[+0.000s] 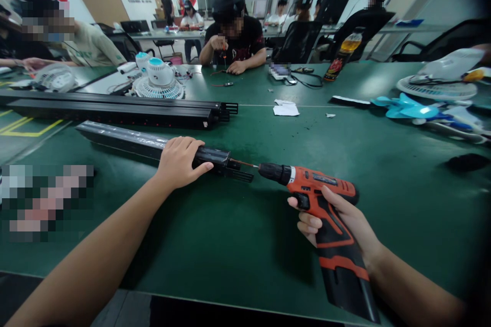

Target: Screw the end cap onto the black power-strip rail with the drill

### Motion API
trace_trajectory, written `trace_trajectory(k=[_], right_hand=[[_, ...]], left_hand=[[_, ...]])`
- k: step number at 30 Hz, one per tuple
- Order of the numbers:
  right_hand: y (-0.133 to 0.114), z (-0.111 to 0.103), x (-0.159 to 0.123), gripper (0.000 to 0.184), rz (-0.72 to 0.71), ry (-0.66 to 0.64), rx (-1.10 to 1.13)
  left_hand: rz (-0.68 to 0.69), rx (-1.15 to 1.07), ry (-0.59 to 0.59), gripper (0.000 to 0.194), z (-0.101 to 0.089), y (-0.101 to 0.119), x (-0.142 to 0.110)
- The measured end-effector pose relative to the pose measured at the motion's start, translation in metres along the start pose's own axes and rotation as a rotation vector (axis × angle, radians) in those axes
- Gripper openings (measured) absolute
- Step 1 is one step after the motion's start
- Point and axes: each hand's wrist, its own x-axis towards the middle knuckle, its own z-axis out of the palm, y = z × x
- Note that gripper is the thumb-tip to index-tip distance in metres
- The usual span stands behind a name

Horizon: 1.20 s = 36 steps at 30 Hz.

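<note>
My right hand (pixel 345 219) is wrapped round the grip of an orange and black cordless drill (pixel 322 184). A long thin bit (pixel 245 163) runs from its chuck to the near end of a long black metal profile (pixel 126 138); whether the tip sits on a screw there is hidden. Across the top of that profile, close to its end, lies my left hand (pixel 182 163), thumb and fingers curved over it and pressing it on the green table (pixel 238 245). Slotted black prongs stick out of the profile's end below the bit.
More black profiles (pixel 115 110) lie behind. Fan parts (pixel 159 79) stand at the back left, with blue fan blades (pixel 406 107) at the right. White paper (pixel 286 107), a brush (pixel 350 101) and a bottle (pixel 344 53) are farther back. A person (pixel 232 30) works opposite.
</note>
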Motion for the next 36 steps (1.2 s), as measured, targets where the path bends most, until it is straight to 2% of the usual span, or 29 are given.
trace_trajectory(k=[10,17,36], right_hand=[[0.0013,-0.001,0.0003,0.055,-0.007,-0.009,-0.017],[0.0005,0.002,-0.0004,0.057,0.008,-0.043,-0.014],[0.0005,0.0022,0.0003,0.052,0.009,-0.053,0.009]], left_hand=[[-0.015,-0.019,-0.003,0.069,0.0006,-0.0007,0.0],[-0.001,-0.008,0.0,0.073,0.0002,-0.0006,0.0002],[-0.006,-0.033,-0.014,0.07,0.0008,-0.0028,0.0]])
